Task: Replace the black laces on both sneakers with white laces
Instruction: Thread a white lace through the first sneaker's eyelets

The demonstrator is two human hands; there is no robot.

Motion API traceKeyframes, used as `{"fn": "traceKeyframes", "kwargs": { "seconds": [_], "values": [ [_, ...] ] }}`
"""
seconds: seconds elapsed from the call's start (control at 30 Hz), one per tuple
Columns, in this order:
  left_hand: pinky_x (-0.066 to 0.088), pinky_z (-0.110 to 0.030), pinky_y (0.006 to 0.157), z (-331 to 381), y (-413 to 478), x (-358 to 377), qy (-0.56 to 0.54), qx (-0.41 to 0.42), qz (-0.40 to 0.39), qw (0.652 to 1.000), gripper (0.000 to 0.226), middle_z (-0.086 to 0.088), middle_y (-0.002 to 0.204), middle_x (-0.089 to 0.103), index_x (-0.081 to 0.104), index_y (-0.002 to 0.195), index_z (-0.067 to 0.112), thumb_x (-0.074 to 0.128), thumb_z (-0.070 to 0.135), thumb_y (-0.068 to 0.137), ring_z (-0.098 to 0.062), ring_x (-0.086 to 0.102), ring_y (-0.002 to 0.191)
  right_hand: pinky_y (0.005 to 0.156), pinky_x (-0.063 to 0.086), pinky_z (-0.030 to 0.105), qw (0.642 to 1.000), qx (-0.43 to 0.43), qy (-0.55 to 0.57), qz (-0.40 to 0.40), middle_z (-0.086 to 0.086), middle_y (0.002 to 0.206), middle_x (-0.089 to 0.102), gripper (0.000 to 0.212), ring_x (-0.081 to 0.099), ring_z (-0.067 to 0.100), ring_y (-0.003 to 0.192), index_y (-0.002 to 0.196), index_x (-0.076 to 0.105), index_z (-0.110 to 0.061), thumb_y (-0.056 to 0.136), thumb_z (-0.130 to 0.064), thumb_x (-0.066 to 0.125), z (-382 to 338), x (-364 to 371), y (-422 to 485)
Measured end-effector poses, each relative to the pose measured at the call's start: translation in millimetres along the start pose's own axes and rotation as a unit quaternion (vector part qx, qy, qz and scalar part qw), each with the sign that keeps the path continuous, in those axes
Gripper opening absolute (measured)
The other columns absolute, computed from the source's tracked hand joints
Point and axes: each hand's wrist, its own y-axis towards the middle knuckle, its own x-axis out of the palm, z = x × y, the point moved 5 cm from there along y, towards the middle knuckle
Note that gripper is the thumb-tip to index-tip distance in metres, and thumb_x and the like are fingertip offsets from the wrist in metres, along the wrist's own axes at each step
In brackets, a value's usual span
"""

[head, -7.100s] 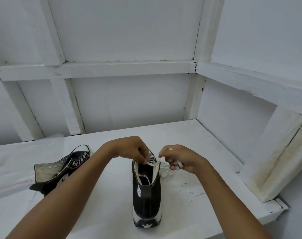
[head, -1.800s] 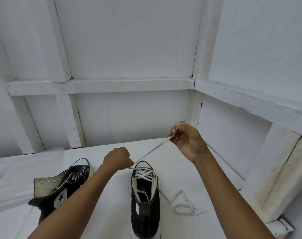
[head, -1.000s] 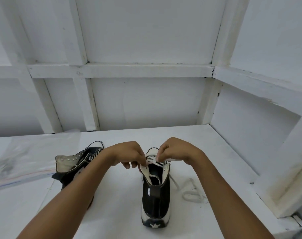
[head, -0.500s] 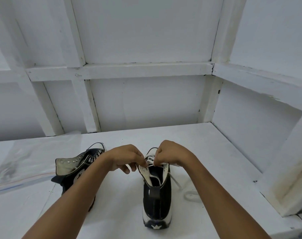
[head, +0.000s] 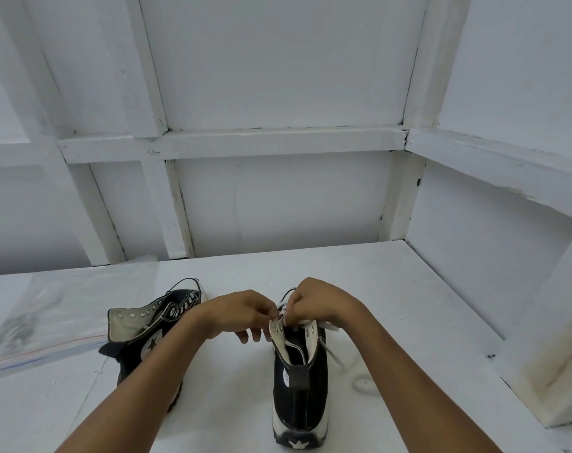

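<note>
A black high-top sneaker stands upright on a white table, heel to the camera. A star is moulded on its heel bumper, and the small white label on its back strip is too blurred to read. Both hands work at its collar. The left hand curls its fingers and pinches the top of the left eyelet flap. The right hand, raised high with the lace taut under two seconds earlier, has dropped to pinch the white lace. The lace's slack trails in a loop just right of the shoe. To the left, the second sneaker lies on its side, flaps spread, a star on its round ankle patch. A clear plastic bag lies beyond it. The tabletop stretches from the shoes to the framed white wall, which closes the back and right side.
</note>
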Motion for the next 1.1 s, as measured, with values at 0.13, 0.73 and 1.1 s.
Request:
{"fn": "traceKeyframes", "kwargs": {
  "seconds": [0.13,0.73,1.1],
  "values": [
    [0.049,-0.026,0.064,5,-6,-22,-0.068,0.015,0.068,0.995,0.016,-0.005,0.079,0.074,0.064,0.076,0.003,0.052,0.010,0.083,-0.017,0.065,0.075,0.054,0.036,0.024,1.000,-0.003,0.020,-0.016,-0.002,0.052,0.060,0.020,0.046,0.012,0.053,0.066,0.068,-0.010,0.081,-0.022,0.072,-2,-7,-7],
    [0.029,-0.022,0.047,3,-11,-23,-0.003,-0.019,0.070,0.997,0.016,0.006,0.073,0.066,0.069,0.087,0.012,0.062,0.025,0.093,-0.012,0.036,0.055,0.053,0.038,0.025,0.984,-0.080,0.048,0.151,-0.003,0.071,0.051,0.029,0.047,0.013,0.058,0.092,0.066,-0.020,0.076,0.003,0.061,-1,-64,-24],
    [0.053,-0.044,0.084,13,-17,-30,-0.408,0.100,0.160,0.893,0.020,-0.017,0.080,0.069,0.053,0.076,0.004,0.045,0.009,0.093,-0.034,0.071,0.084,0.059,0.039,0.023,0.971,-0.067,0.110,0.201,-0.009,0.065,0.055,0.004,0.050,0.005,0.059,0.083,0.068,-0.018,0.082,-0.014,0.069,8,-62,-27]
  ]
}}
